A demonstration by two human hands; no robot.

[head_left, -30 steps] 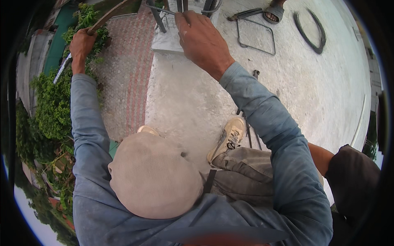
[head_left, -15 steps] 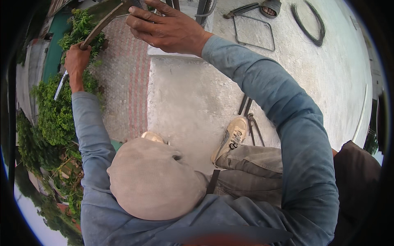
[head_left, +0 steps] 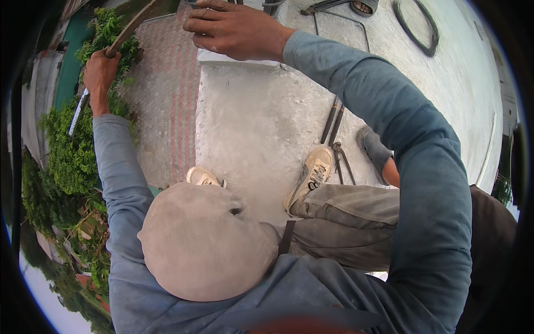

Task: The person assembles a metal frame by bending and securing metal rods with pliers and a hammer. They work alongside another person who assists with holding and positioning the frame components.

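Our left hand [head_left: 100, 69] is gripping a long curved blade [head_left: 133, 28], fingers wrapped tight, over the hedge [head_left: 67, 150] at the slab's left edge. Right hand [head_left: 233, 30] is hovering half-curled, empty. Risk, we judge: blade swinging into that near arm.

I see green shrubs [head_left: 67, 161] along left edge. Strip of red and grey paving bricks [head_left: 167, 106] between shrubs and grey concrete slab [head_left: 256, 128]. Two thin dark rods [head_left: 332, 122] lying together on slab, dark long-handled tool [head_left: 344, 161] just below them. Black hose loop [head_left: 414, 28] on pale ground at top right. Wire rectangle frame [head_left: 342, 28] near top centre, well apart from hose. I cannot tell what round object [head_left: 364, 6] at top rim is.
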